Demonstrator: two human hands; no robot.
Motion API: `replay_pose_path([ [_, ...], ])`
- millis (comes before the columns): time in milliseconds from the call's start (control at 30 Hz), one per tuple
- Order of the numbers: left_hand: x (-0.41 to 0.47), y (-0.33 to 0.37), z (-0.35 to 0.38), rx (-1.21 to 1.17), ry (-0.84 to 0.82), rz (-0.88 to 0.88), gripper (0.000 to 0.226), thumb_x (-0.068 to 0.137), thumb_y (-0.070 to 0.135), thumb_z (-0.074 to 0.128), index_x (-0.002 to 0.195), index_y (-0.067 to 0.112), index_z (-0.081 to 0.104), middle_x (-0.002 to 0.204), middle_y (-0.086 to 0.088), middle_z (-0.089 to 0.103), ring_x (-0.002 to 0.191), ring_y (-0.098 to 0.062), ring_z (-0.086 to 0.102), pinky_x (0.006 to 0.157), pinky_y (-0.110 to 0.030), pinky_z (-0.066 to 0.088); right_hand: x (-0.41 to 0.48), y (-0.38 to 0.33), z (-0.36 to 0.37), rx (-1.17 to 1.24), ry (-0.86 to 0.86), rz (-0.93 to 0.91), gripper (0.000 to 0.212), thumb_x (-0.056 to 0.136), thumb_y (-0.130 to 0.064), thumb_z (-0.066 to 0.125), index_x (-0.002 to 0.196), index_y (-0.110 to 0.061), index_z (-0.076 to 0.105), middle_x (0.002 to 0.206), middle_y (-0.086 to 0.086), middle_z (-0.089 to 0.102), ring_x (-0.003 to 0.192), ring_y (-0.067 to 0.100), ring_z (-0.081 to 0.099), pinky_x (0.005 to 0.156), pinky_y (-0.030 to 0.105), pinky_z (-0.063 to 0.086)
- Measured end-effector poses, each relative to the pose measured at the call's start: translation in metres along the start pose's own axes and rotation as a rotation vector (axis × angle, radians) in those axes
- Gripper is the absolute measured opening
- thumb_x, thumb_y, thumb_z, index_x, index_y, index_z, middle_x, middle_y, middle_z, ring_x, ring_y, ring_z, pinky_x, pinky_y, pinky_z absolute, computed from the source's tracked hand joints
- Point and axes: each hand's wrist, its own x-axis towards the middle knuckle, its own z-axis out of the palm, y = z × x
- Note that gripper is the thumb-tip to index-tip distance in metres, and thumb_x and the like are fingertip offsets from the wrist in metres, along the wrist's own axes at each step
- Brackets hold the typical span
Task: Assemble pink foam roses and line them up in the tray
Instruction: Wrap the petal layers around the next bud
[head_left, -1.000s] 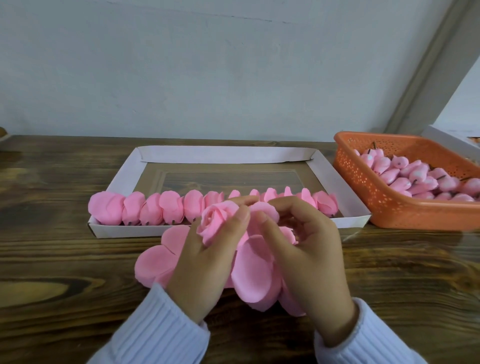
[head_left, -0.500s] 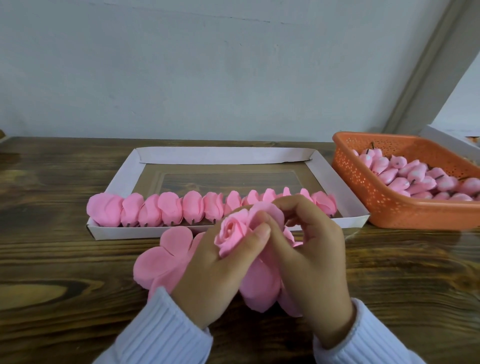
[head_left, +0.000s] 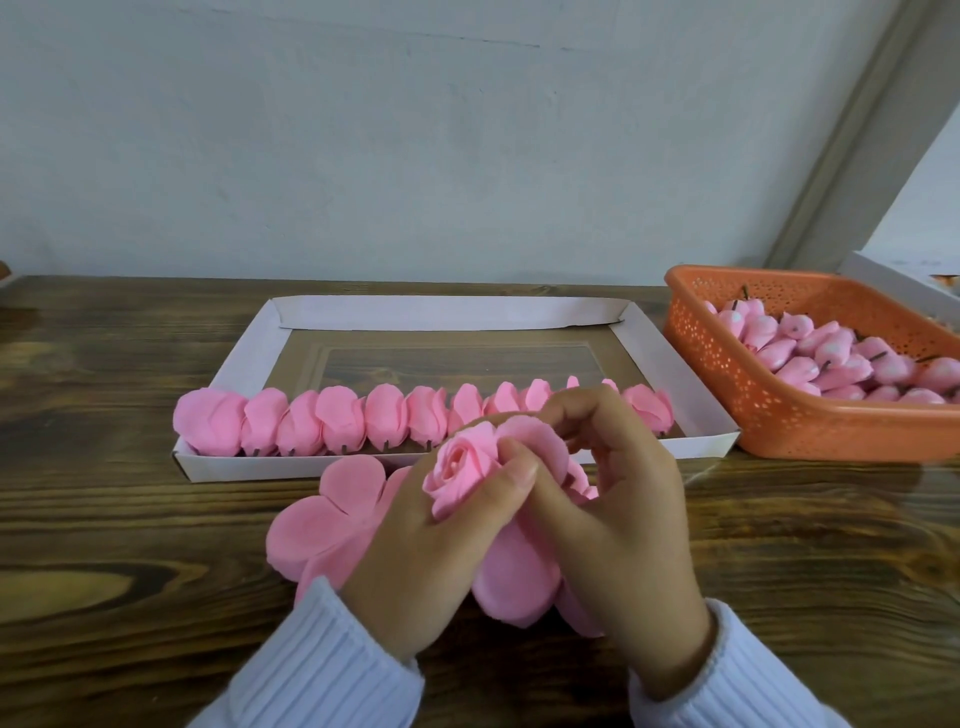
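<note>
The white tray (head_left: 467, 312) held one row of finished roses (head_left: 340, 421) along its near wall, about twelve, some hidden behind the hands. The orange basket (head_left: 810, 431) to its right held a heap of pink buds (head_left: 831, 358), too many to count. Before the tray, the left hand (head_left: 431, 556) pinched the rose (head_left: 460, 467); the right hand (head_left: 628, 530) curled its fingers round its outer petal

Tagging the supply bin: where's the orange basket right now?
Head view, far right: the orange basket sits on the wooden table, just right of the white tray, and holds pink rose buds.
</note>
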Motion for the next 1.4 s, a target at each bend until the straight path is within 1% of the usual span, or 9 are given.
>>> replay_pose_path([
  [67, 0.001, 0.001, 0.000, 0.018, 0.015, 0.002, 0.026, 0.085, 0.045, 0.054, 0.098, 0.035, 0.073, 0.101, 0.006, 0.074, 0.101, -0.008, 0.068, 0.085, -0.024, 0.054, 0.001, -0.001, -0.001, 0.008, -0.034, -0.017, 0.025, 0.076, -0.003, 0.068, 0.083, -0.027, 0.062, 0.079, -0.010, 0.065, 0.072, 0.006, 0.061, 0.067, 0.017, 0.046],
  [200, 0.001, 0.001, -0.001, -0.011, -0.005, -0.025, 0.030, 0.085, 0.046, 0.056, 0.100, 0.027, 0.072, 0.105, -0.004, 0.073, 0.105, -0.020, 0.067, 0.093, -0.044, 0.053, 0.001, 0.000, -0.002, 0.018, -0.055, 0.024, 0.019, 0.077, -0.007, 0.067, 0.083, -0.024, 0.067, 0.077, -0.009, 0.068, 0.073, 0.013, 0.063, 0.067, 0.029, 0.051],
  [400, 0.000, 0.001, 0.001, -0.053, -0.011, -0.015, 0.029, 0.083, 0.041, 0.059, 0.098, 0.020, 0.072, 0.095, -0.008, 0.071, 0.096, -0.020, 0.068, 0.086, -0.038, 0.056, 0.003, -0.002, -0.003, 0.048, -0.051, 0.065, 0.018, 0.078, -0.010, 0.068, 0.076, -0.027, 0.063, 0.072, -0.010, 0.066, 0.068, 0.010, 0.062, 0.064, 0.020, 0.048],
  [500, 0.001, 0.001, 0.001, -0.058, -0.027, 0.016, 0.032, 0.086, 0.036, 0.056, 0.097, 0.008, 0.069, 0.100, -0.018, 0.067, 0.101, -0.033, 0.063, 0.090, -0.049, 0.052, 0.005, -0.003, -0.005, 0.072, -0.112, 0.070, 0.020, 0.077, -0.009, 0.069, 0.077, -0.029, 0.066, 0.077, -0.014, 0.070, 0.074, 0.012, 0.065, 0.067, 0.022, 0.050],
  [733, 0.001, 0.005, 0.002, -0.046, -0.015, 0.050, 0.020, 0.085, 0.034, 0.053, 0.087, 0.034, 0.073, 0.082, 0.014, 0.072, 0.082, 0.005, 0.065, 0.071, -0.009, 0.049, 0.010, 0.000, -0.011, 0.024, -0.197, -0.016, 0.016, 0.081, -0.010, 0.068, 0.083, -0.026, 0.070, 0.087, -0.011, 0.073, 0.088, 0.009, 0.067, 0.078, 0.023, 0.050],
  [900, 0.004, 0.006, 0.003, -0.096, -0.058, 0.061, 0.026, 0.092, 0.026, 0.049, 0.097, 0.014, 0.072, 0.106, -0.004, 0.071, 0.109, -0.017, 0.064, 0.092, -0.030, 0.050, 0.010, 0.000, -0.014, -0.007, -0.231, -0.033, 0.027, 0.080, -0.001, 0.065, 0.095, -0.022, 0.073, 0.089, -0.010, 0.073, 0.087, 0.009, 0.065, 0.076, 0.022, 0.051],
  [1100, -0.002, 0.014, 0.007, 0.035, -0.032, 0.039, 0.043, 0.091, 0.021, 0.050, 0.054, 0.032, 0.067, 0.042, 0.010, 0.058, 0.040, 0.012, 0.048, 0.057, -0.005, 0.043, 0.010, 0.003, -0.015, 0.076, -0.117, 0.162, 0.022, 0.072, -0.006, 0.081, 0.084, -0.018, 0.068, 0.071, -0.005, 0.070, 0.065, 0.009, 0.065, 0.058, 0.021, 0.051],
  [1267, -0.001, 0.016, 0.009, 0.000, -0.071, 0.059, 0.016, 0.093, 0.012, 0.049, 0.093, 0.013, 0.065, 0.053, 0.017, 0.063, 0.055, 0.013, 0.058, 0.061, -0.002, 0.044, 0.011, 0.003, -0.015, 0.182, -0.123, 0.216, 0.016, 0.072, -0.009, 0.080, 0.080, -0.014, 0.067, 0.067, -0.001, 0.071, 0.061, 0.010, 0.067, 0.056, 0.023, 0.054],
  [1400, 0.000, 0.019, 0.009, 0.012, -0.073, 0.068, 0.022, 0.094, 0.011, 0.046, 0.103, 0.018, 0.065, 0.065, 0.021, 0.069, 0.073, 0.012, 0.065, 0.074, -0.003, 0.046, 0.010, 0.000, -0.015, 0.193, -0.111, 0.196, 0.016, 0.072, -0.024, 0.073, 0.083, -0.014, 0.067, 0.070, 0.001, 0.072, 0.063, 0.016, 0.068, 0.057, 0.029, 0.057],
])
